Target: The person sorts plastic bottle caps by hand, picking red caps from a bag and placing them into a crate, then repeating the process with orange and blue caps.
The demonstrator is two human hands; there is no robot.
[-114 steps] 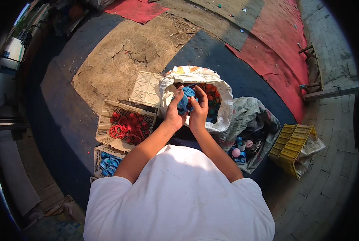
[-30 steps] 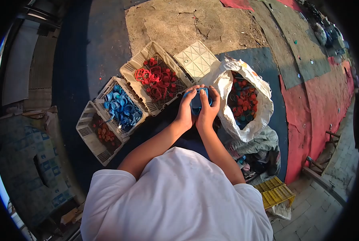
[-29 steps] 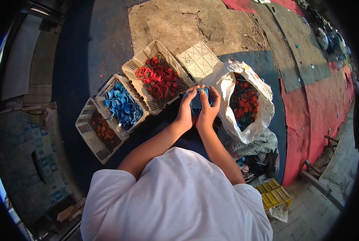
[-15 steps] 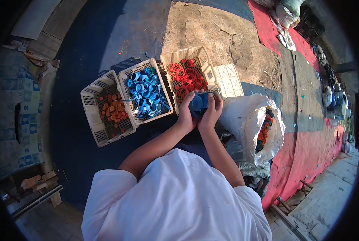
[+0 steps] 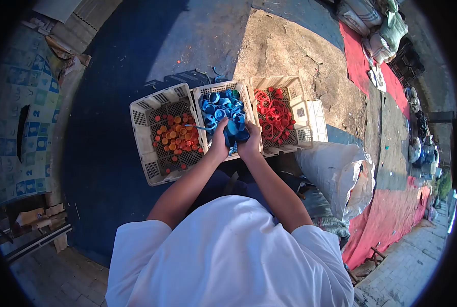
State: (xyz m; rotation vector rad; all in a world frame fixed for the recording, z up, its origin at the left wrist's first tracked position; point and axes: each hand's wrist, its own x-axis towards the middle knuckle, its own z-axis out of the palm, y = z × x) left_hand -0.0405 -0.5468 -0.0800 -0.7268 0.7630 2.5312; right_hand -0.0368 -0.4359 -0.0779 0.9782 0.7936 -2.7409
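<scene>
My left hand (image 5: 218, 141) and my right hand (image 5: 251, 143) are cupped together over the near end of the middle crate (image 5: 250, 113). Between them they hold several blue plastic caps (image 5: 233, 135); the lower fingers are hidden. Beneath and beyond the hands lies a heap of blue caps and rings (image 5: 219, 107), with a little green among them. The left crate (image 5: 140, 141) contains small orange caps (image 5: 180, 135). In the right crate (image 5: 301, 111) are red caps and rings (image 5: 274, 113).
A white woven sack (image 5: 330, 171) leans to my right, its mouth facing away to the right. A pale crate or lid (image 5: 317, 120) stands beside the red caps. Blue, tan and red sheeting (image 5: 353, 53) covers the ground. Stuffed bags (image 5: 384, 38) lie at the far right.
Both hands have moved left with the blue caps, from beside the red-cap crate to over the blue-cap crate. The view has shifted, and the sack's contents no longer show.
</scene>
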